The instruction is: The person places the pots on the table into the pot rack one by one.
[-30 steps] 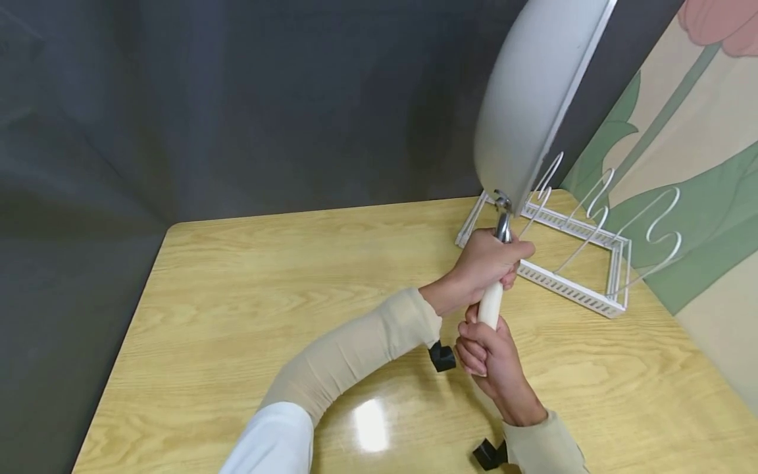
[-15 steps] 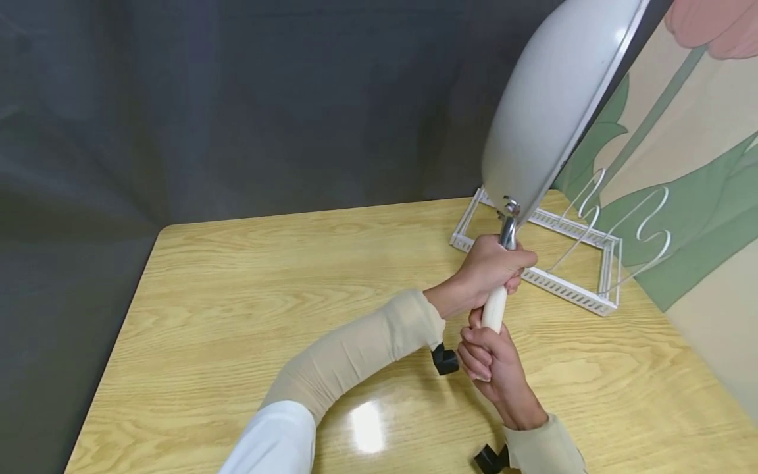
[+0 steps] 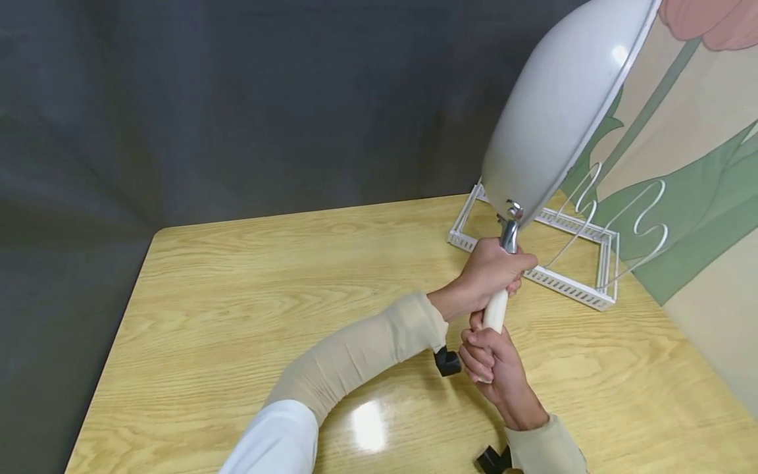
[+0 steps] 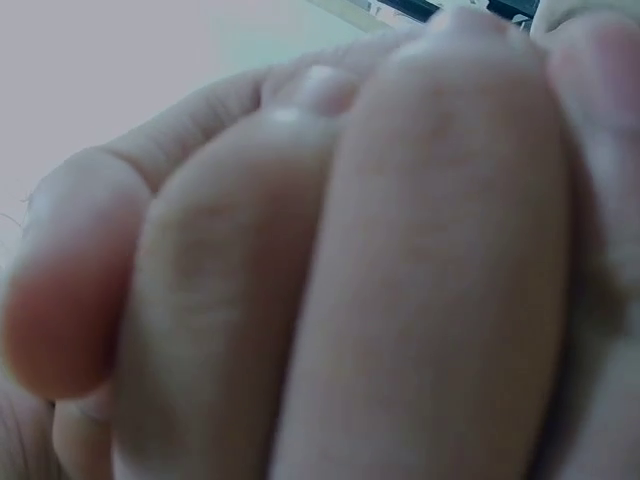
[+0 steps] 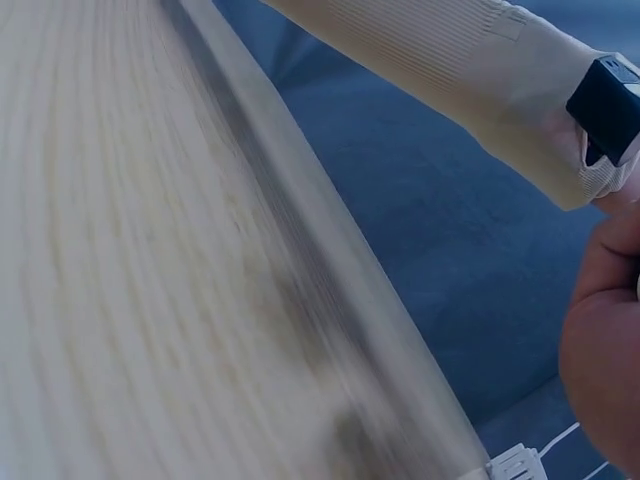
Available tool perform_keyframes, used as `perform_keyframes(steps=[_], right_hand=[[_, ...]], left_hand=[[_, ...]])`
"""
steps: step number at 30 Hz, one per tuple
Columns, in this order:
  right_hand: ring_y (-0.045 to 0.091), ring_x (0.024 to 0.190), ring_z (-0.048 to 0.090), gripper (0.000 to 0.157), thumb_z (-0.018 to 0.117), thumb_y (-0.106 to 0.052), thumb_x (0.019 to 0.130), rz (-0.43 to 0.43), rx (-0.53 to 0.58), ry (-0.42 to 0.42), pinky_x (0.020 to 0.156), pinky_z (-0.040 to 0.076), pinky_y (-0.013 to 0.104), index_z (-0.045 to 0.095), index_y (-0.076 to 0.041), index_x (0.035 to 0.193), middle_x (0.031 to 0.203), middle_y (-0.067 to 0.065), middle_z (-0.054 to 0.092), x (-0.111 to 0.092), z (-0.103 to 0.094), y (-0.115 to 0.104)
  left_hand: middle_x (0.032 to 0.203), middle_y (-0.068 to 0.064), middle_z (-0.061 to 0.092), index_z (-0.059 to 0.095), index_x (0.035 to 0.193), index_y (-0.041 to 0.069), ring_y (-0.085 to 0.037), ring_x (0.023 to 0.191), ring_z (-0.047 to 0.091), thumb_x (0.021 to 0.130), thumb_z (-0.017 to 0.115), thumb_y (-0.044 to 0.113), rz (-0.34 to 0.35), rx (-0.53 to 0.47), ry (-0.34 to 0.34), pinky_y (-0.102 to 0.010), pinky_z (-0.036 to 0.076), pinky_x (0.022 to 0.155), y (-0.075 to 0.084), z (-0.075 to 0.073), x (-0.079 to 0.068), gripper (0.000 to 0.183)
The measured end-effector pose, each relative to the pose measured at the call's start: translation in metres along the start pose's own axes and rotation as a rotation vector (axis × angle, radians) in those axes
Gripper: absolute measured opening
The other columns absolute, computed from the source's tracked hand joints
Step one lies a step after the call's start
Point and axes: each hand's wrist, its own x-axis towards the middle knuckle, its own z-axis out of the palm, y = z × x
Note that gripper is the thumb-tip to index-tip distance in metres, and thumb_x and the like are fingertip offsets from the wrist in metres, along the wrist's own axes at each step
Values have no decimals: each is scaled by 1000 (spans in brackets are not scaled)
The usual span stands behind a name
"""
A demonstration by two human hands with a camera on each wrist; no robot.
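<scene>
A white frying pan (image 3: pixel 556 112) is held up in the air above the far right part of the wooden tabletop (image 3: pixel 249 303), tilted so that its pale underside faces the camera and its rim points up and to the right. Its cream handle (image 3: pixel 494 309) is gripped by both hands, one above the other. The upper part of the handle, just below the metal neck, is wrapped by the curled fingers of the left hand (image 3: pixel 493 270); the lower end is clasped by the right hand (image 3: pixel 491 362), whose fingers are curled round it as well. In the left wrist view only closely bunched fingers (image 4: pixel 400 280) can be made out (the picture is filled by them).

Behind the pan, a white wire pan rack (image 3: pixel 592 263) stands on the tabletop near the right edge, its curved dividers rising just beside the pan's lower rim; whether they touch cannot be told. Both forearms are covered by beige sleeves (image 3: pixel 355 349), and a small black device (image 3: pixel 447 362) is worn at the left wrist. A wall with a painted flower (image 3: pixel 699 131) lies to the right.
</scene>
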Motion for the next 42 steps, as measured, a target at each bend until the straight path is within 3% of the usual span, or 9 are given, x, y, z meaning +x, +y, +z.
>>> perform_keyframes(steps=[6,18,26,35,42], right_hand=[[9,39,17,37,18,13,89,15,32,17,36,17,21,46,-10,92,55,-2,19,-4,-3,-3],[9,36,19,21,23,13,89,60,82,-110,36,14,23,27,-6,86,55,-2,21,-11,-14,-16],[9,37,20,21,23,14,89,74,94,-131,36,15,23,25,-7,84,56,-2,21,-11,-17,-17],[10,37,20,21,24,13,89,93,99,-129,37,15,24,26,-7,84,54,-2,21,-11,-19,-14],[10,38,20,20,25,12,90,97,95,-118,38,14,24,24,-8,84,55,-2,21,-11,-19,-9]], left_hand=[[52,0,45,54,72,11,-9,42,41,87,67,-3,-10,65,48,-21,33,39,-4,6,2,24],[53,1,47,53,73,13,-9,42,44,89,70,4,19,164,77,-22,34,40,-8,18,2,25],[53,1,47,52,70,12,-9,42,44,88,70,1,12,138,101,-21,35,40,-11,18,3,27],[52,1,47,52,70,14,-10,43,44,89,71,9,-2,229,94,-22,33,40,-14,14,3,28],[51,1,48,52,70,15,-9,43,44,87,69,9,-14,240,103,-22,33,40,-18,10,3,25]])
